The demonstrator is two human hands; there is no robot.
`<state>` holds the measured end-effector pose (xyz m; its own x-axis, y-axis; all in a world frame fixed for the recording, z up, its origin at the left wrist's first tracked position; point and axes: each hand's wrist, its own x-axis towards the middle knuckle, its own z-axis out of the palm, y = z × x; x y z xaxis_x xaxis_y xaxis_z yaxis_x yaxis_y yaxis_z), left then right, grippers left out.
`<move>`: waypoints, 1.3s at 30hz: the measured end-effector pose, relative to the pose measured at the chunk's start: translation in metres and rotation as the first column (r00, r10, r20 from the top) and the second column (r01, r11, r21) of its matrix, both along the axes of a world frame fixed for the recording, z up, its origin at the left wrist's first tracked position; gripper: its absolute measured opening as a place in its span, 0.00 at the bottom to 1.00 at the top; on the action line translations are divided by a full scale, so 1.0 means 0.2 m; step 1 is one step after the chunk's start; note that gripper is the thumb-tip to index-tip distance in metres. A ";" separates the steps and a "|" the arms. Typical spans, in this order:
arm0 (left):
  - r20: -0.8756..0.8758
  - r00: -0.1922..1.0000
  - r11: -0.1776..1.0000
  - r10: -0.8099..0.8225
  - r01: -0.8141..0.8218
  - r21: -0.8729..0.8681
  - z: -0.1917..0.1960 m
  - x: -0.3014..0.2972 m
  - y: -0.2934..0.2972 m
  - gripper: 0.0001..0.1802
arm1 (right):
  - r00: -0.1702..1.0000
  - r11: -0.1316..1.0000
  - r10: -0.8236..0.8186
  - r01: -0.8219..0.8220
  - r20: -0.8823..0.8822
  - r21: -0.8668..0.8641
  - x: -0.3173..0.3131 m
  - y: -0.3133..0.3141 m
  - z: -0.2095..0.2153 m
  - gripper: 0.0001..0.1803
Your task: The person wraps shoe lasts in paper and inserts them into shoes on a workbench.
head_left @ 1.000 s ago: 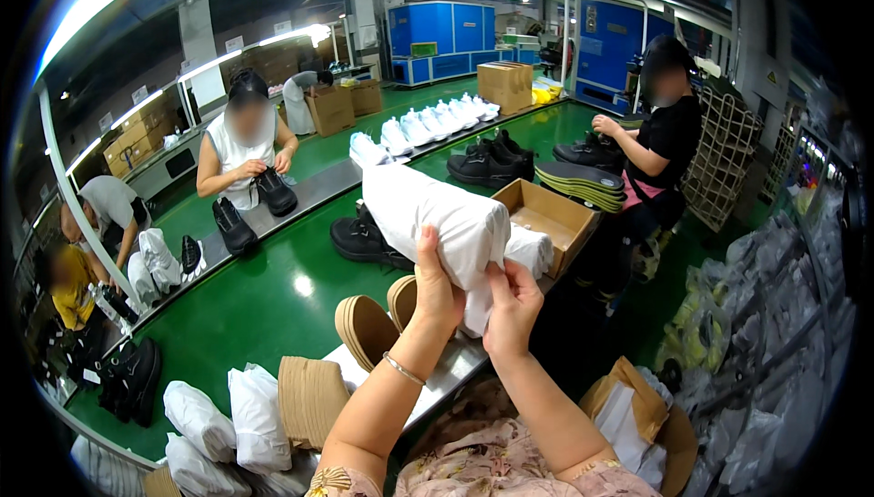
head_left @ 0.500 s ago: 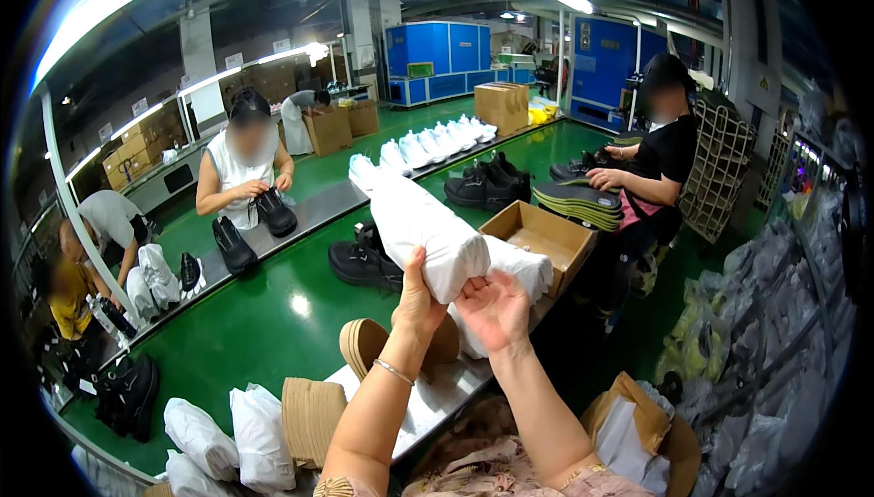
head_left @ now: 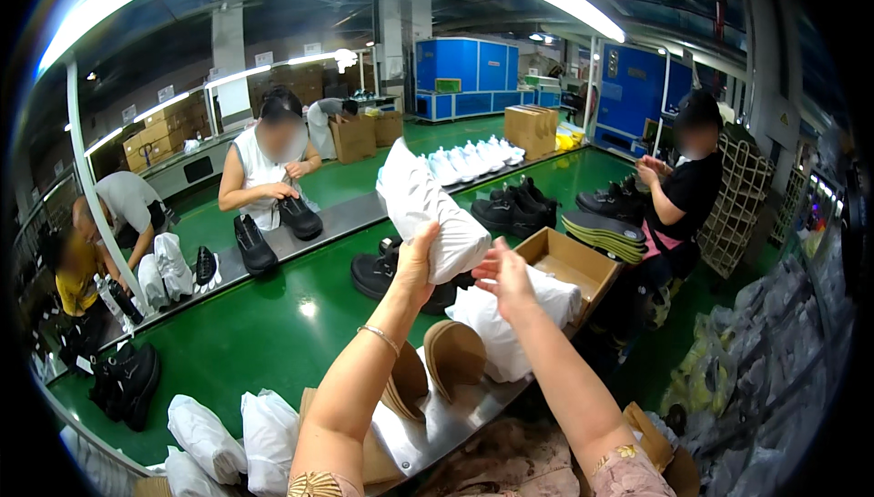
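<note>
My left hand (head_left: 417, 265) gripped the white paper-wrapped shoe (head_left: 428, 210) above the green conveyor (head_left: 273, 324); right hand (head_left: 505, 274) hovered open beside it. One-handed, the wrap could've slipped and dropped onto the black shoe (head_left: 378, 276) below.

At frame centre the left hand (head_left: 417, 265) holds a wrapped bundle (head_left: 428, 210) up above the conveyor belt (head_left: 273, 333), with the right hand (head_left: 505, 278) just right of it. Below the hands, 2 insoles (head_left: 437, 365) stand on a metal ledge (head_left: 455, 410). Right of centre sits an open cardboard box (head_left: 569, 265). At lower left lie 3 wrapped bundles (head_left: 237, 429). At upper left, a seated person (head_left: 264, 169) is behind the belt.
</note>
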<state>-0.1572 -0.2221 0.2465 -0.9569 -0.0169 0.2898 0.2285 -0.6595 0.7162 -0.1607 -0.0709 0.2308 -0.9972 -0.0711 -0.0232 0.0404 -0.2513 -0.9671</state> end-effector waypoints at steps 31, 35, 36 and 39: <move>0.205 0.934 0.940 0.293 -0.321 0.119 -0.01 -0.58 -0.55 0.20 | 0.496 0.876 0.286 0.212 -0.820 0.434 -0.34 -0.23 0.14 0.34; 0.111 0.994 0.953 -0.011 -0.023 0.303 0.01 -0.56 -0.57 0.21 | 0.771 0.964 0.262 -0.175 -0.581 0.202 -0.43 -0.25 0.07 0.35; 0.084 0.995 0.944 -0.060 0.029 0.328 0.01 -0.56 -0.56 0.22 | 0.824 0.962 0.270 -0.251 -0.498 0.107 -0.45 -0.25 0.06 0.35; 0.171 0.981 0.949 0.096 -0.142 0.282 -0.08 -0.68 -0.64 0.24 | 0.857 0.947 0.320 -0.296 -0.405 0.120 -0.49 -0.29 0.05 0.44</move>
